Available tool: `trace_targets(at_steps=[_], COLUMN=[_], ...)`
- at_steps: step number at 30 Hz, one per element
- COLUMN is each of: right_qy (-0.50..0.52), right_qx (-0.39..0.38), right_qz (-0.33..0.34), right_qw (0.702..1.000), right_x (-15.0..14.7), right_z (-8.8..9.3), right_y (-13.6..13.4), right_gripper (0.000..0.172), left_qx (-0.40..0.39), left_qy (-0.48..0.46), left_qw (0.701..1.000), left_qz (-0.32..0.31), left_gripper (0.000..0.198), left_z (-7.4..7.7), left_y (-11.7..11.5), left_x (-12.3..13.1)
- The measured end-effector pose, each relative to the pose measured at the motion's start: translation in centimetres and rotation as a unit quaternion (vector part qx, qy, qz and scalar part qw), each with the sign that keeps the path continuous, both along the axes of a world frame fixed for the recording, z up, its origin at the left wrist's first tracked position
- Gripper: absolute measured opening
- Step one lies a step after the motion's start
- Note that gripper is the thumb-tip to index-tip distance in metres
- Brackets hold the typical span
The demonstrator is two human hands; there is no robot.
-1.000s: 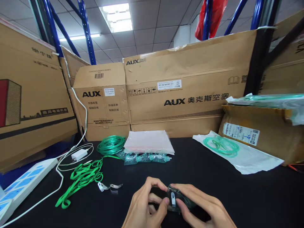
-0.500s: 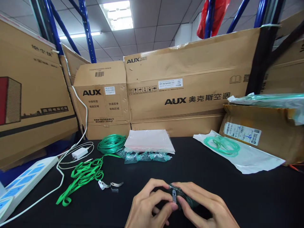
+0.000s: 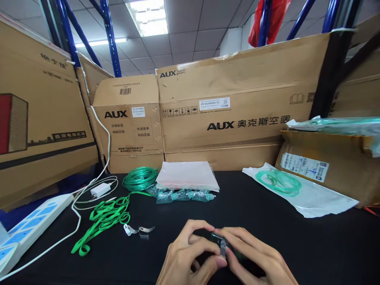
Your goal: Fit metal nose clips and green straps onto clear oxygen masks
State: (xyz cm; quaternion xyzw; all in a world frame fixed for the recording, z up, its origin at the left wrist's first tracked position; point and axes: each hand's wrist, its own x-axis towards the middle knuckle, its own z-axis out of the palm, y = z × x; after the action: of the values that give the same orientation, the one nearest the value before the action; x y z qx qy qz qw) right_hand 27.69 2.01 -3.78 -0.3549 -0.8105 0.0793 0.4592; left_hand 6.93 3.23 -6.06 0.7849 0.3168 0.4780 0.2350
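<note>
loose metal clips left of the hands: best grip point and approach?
Take one metal clip by its raised curved end, pinching across the narrow strip from above. They lie nearly flat on the black table, so an edge grip from the side would probably slip. Green straps lie close on the left.

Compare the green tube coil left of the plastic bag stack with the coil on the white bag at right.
The left coil lies bare on the black table, wound tight and thick, darker green. The right coil rests on a white bag, looser, flatter and paler. Both are green tubing, untouched by either hand.
</note>
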Motion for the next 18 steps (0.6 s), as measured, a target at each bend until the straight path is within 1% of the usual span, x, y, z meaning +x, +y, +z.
trace_targets(at_steps=[1,3,6,8,11,13,15,18], right_qy=[0.004,0.011,0.014,0.011,0.002,-0.016,-0.046,-0.101], right_qx=[-0.004,-0.008,0.013,0.036,0.052,0.047,0.057,0.087], right_qz=[-0.022,-0.068,-0.116,-0.130,-0.134,-0.136,-0.141,-0.142], right_qw=[1.000,0.998,0.993,0.991,0.990,0.990,0.987,0.981], right_x=[0.1,0.3,0.4,0.5,0.5,0.8,1.5,2.8], right_z=[-0.1,-0.2,-0.4,-0.6,-1.2,-1.5,-1.7,-1.9], right_y=[0.1,0.1,0.2,0.4,1.0,1.2,1.3,1.0], right_gripper=[0.031,0.030,0.032,0.033,0.027,0.025,0.027,0.034], left_qx=[0.021,0.064,0.112,0.132,0.146,0.158,0.171,0.175], left_qy=[-0.001,0.013,0.087,0.137,0.203,0.260,0.316,0.371], left_qw=[1.000,0.998,0.989,0.980,0.963,0.943,0.919,0.890], left_qz=[-0.004,0.011,0.048,0.064,0.100,0.132,0.160,0.199], left_gripper=[0.008,0.011,0.010,0.009,0.011,0.021,0.033,0.043], left_z=[0.0,0.0,0.5,1.1,2.1,2.7,3.0,2.9], left_y=[0.0,0.1,0.2,0.2,0.1,-0.1,-0.2,-0.1], left_x=[0.0,-0.3,-0.9,-1.6,-2.9,-4.3,-6.2,-9.7])
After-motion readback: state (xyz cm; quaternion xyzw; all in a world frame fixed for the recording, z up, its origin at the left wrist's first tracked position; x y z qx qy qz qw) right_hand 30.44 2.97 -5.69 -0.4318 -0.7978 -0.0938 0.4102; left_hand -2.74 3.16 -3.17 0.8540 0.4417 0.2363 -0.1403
